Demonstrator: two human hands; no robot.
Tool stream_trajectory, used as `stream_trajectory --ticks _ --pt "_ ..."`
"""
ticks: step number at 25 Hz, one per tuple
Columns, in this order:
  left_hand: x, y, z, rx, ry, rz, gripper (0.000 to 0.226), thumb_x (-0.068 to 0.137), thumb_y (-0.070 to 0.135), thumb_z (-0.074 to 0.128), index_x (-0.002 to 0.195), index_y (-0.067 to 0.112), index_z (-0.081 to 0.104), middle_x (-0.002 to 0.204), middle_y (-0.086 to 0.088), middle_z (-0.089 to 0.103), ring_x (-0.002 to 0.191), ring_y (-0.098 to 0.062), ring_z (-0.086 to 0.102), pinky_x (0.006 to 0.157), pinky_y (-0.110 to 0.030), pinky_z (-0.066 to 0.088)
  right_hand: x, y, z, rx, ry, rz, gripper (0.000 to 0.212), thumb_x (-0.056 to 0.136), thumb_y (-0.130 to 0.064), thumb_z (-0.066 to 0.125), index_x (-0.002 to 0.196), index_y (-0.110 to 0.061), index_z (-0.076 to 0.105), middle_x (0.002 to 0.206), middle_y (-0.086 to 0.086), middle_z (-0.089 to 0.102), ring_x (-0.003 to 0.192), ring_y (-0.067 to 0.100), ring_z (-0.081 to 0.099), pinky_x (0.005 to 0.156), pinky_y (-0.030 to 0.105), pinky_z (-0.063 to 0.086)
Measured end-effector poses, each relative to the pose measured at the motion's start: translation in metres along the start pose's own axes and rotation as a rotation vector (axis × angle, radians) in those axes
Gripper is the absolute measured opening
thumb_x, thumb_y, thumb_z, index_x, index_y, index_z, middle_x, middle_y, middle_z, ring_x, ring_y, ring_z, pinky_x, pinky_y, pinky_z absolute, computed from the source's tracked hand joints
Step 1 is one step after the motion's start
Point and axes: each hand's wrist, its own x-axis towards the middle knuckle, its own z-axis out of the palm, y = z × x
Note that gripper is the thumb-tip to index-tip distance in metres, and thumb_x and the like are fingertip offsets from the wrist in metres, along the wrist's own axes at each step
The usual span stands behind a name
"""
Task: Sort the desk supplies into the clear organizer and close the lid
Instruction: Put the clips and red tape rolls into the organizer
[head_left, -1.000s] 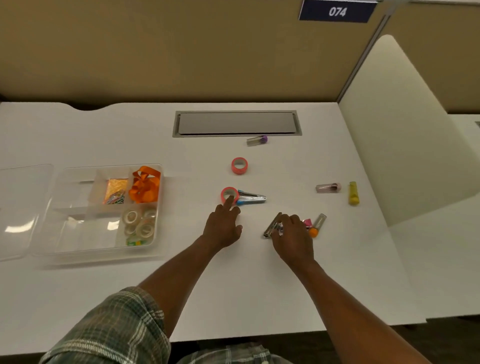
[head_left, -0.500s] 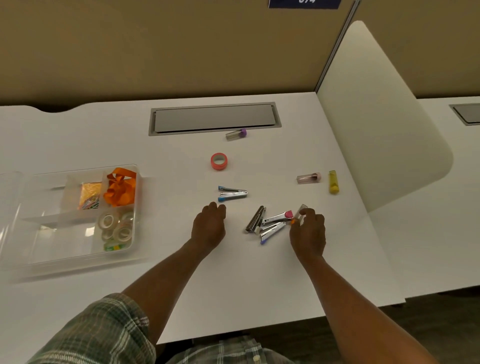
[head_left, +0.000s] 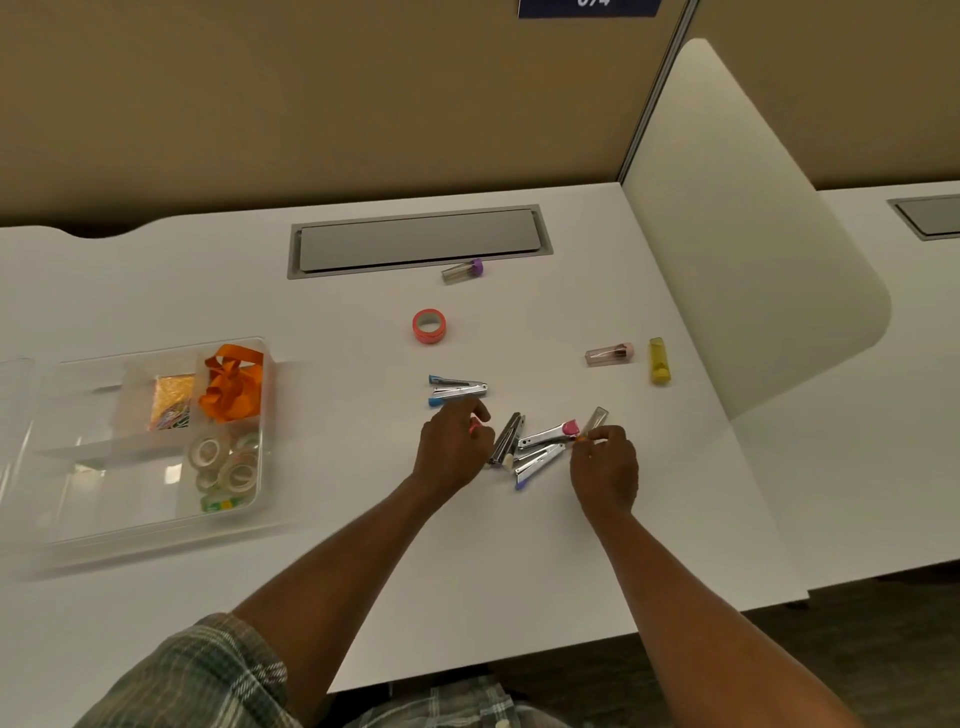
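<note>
The loose staplers (head_left: 537, 448) lay bunched on the surface (head_left: 519, 561) between the hands, well apart from the open clear organizer (head_left: 119, 499) at far left, seemingly gathered for one trip; the left grip (head_left: 453, 448) curled round a pink item (head_left: 474, 427), the right grip (head_left: 605, 467) pinched an orange-capped tube (head_left: 595, 420).

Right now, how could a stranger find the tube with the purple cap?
Start at the grey flap set into the back of the white desk. Just in front of its right half lies a small clear tube. Only it has a purple cap; the pink tube and yellow tube lie farther right.
</note>
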Motion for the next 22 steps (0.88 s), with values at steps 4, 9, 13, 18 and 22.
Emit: stream_trajectory --ticks 4,9,13,18,22 --pt "0.01 0.007 -0.005 -0.352 -0.02 -0.254 0.018 0.089 0.014 0.049 0.091 0.02 0.065 0.08 0.006 0.067 0.069 0.0 0.06 0.064 -0.026 0.042 -0.001 -0.011 0.001 -0.04 0.007 -0.155 0.015 0.091 -0.022 0.063 0.103 -0.014 0.059 0.101 0.009 0.059 0.093 0.031 0.061 0.075 0.038 0.05" --pt "0.026 0.008 -0.019 -0.679 -0.085 -0.384 0.02 0.089 0.005 0.055 0.092 0.02 0.067 0.1 0.0 0.069 0.083 -0.016 0.063 0.061 -0.025 0.052 -0.004 -0.04 0.018 0.042 -0.182 -0.453 0.022 0.092 -0.027 0.066 0.112 -0.019 0.062 0.1 -0.003 0.062 0.08 0.012 0.065 0.068 0.026 0.054" --pt "0.035 0.005 -0.03 -0.791 -0.041 -0.422 0.021 0.092 0.006 0.052 0.095 0.018 0.068 0.101 -0.007 0.071 0.083 -0.02 0.066 0.059 -0.027 0.055 -0.006 -0.08 0.041 0.135 -0.533 -0.382 0.028 0.096 -0.038 0.06 0.121 -0.026 0.062 0.101 -0.007 0.071 0.079 0.01 0.071 0.074 0.03 0.06" --pt "0.04 -0.009 -0.052 -0.706 0.034 -0.525 0.027 0.096 0.041 0.055 0.106 0.017 0.062 0.102 -0.004 0.069 0.091 -0.02 0.067 0.069 -0.032 0.053 -0.003 -0.124 0.07 0.092 -0.555 -0.473 0.018 0.096 -0.025 0.056 0.106 -0.016 0.068 0.094 0.0 0.072 0.082 0.022 0.069 0.077 0.044 0.06" --pt "0.037 -0.029 -0.083 -0.704 0.011 -0.506 0.047 0.086 0.056 0.063 0.099 0.01 0.066 0.084 0.0 0.077 0.081 -0.021 0.073 0.066 -0.032 0.056 -0.005 -0.157 0.098 0.044 -0.602 -0.549 0.015 0.093 -0.021 0.055 0.095 -0.016 0.07 0.085 -0.001 0.073 0.074 0.017 0.067 0.074 0.04 0.057"
